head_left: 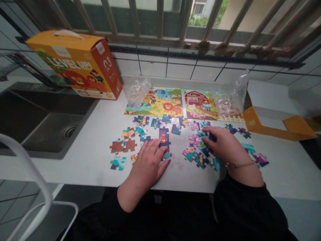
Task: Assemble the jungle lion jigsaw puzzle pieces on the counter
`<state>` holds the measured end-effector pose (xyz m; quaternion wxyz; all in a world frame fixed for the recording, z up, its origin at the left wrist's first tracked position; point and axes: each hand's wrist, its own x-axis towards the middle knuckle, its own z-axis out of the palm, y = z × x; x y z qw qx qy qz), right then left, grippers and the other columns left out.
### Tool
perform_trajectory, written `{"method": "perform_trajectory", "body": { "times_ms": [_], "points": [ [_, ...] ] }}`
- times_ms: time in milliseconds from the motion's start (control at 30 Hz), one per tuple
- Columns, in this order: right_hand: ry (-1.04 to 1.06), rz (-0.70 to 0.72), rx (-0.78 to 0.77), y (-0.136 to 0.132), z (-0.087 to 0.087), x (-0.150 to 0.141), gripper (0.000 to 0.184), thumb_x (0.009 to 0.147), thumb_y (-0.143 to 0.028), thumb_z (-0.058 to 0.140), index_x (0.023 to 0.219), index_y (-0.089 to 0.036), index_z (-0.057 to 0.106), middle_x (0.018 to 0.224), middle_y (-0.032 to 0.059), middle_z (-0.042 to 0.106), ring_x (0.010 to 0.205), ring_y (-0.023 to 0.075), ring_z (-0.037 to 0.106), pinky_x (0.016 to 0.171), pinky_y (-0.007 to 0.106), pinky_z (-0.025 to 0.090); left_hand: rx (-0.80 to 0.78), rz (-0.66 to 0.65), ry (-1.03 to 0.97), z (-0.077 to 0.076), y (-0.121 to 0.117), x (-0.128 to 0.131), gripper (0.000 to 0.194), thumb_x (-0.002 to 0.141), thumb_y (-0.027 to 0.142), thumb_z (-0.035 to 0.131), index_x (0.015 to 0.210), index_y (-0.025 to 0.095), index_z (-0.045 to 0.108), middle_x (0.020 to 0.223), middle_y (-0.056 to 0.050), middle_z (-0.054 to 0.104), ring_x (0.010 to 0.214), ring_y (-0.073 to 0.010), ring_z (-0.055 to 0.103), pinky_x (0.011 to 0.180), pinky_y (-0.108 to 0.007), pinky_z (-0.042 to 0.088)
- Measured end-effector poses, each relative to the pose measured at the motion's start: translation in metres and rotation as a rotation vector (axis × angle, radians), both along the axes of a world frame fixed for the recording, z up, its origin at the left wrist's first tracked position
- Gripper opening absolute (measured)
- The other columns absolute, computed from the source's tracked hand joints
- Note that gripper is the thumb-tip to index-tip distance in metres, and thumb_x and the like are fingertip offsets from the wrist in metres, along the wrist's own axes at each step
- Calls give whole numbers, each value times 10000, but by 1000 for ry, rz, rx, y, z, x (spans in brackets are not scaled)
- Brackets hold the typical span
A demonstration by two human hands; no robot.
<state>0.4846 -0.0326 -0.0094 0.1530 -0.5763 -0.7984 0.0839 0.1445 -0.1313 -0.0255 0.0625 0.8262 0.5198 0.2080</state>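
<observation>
While the left hand (147,164) rests its fingers, thumb apart, on a joined jigsaw strip (165,138) at frame centre, seemingly to steady it, the right hand (224,144), right of centre, pinches a dark-blue jigsaw piece (212,137).

A white counter (92,167) carries scattered puzzle pieces (130,145), two picture sheets (167,102), an orange carton (77,68) and an open box (265,124)

One left hand (149,161), one right hand (222,142); over twenty jigsaw pieces (176,129), too overlapped for an exact count, two of them plain brown; two picture sheets (173,97); two clear plastic bags (137,92); two orange cardboard boxes (72,67); one bracelet (240,165); one sink (45,112) with one drain (71,131).
</observation>
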Motion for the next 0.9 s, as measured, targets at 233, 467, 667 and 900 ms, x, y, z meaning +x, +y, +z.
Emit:
{"method": "perform_trajectory", "body": {
  "times_ms": [233,467,667,900],
  "points": [
    [-89,25,-32,-2,0,1,400,931,-289,754,1318,-188,756,1226,157,804,1133,352,741,1024,501,553,32,1,-75,-2,1,-2,313,1064,330,635,1325,165,685,1503,-198,673,1399,-391,633,1232,-695,476],
    [-29,-42,-39,0,6,3,422,896,-392,787,1253,-168,755,1043,116,751,912,281,706,817,390,546,47,12,-117,-2,0,-4,186,1065,231,581,1177,181,722,1343,-149,758,1291,-339,693,1232,-682,469],
    [133,-145,-15,-18,24,0,221,966,-418,652,963,-211,728,794,39,662,722,221,625,687,349,453,34,3,-137,0,0,-7,257,1018,107,546,1167,188,738,1329,-139,779,1268,-314,715,1257,-687,443],
    [820,-90,-487,-75,24,-74,470,969,-510,739,1322,-225,620,842,-19,676,720,195,726,666,326,595,100,-75,-163,3,-7,-25,360,1010,92,547,1302,222,713,1354,-118,781,1291,-286,721,1291,-668,415]
  ]
}}
